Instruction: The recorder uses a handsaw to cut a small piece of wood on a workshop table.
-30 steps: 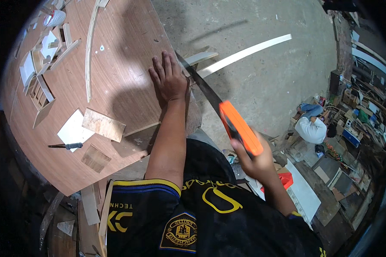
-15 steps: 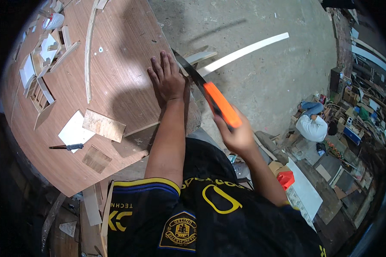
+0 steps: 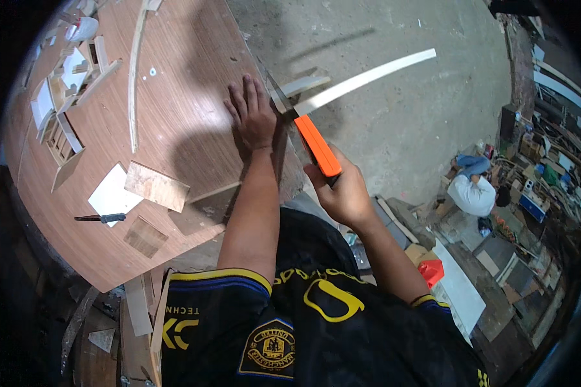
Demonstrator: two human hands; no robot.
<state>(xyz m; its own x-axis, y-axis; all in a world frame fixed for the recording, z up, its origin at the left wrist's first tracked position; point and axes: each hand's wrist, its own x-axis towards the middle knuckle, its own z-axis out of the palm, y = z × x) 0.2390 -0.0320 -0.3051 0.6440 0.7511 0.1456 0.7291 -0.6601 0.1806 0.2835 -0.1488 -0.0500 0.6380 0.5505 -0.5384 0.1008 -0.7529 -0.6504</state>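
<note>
A handsaw with an orange handle (image 3: 317,145) is gripped in my right hand (image 3: 345,193), to the right of the table's edge. Its dark blade (image 3: 281,95) points up and left along that edge, across the near end of a long pale wooden strip (image 3: 374,79) that juts out over the floor. My left hand (image 3: 257,121) lies flat beside the blade with its fingers stretched out on the wooden table (image 3: 193,109). Whether the strip continues under this hand is hidden.
On the table's left lie a small wooden assembly (image 3: 64,135), a long thin strip (image 3: 135,77), a white panel (image 3: 106,197), a plywood piece (image 3: 156,186) and a dark-handled knife-like tool (image 3: 110,218). A person (image 3: 472,193) sits at the right near piled scrap.
My right hand and the saw have moved up and left, so the handle is now close to the strip and the table's edge. My left hand has stayed in place.
</note>
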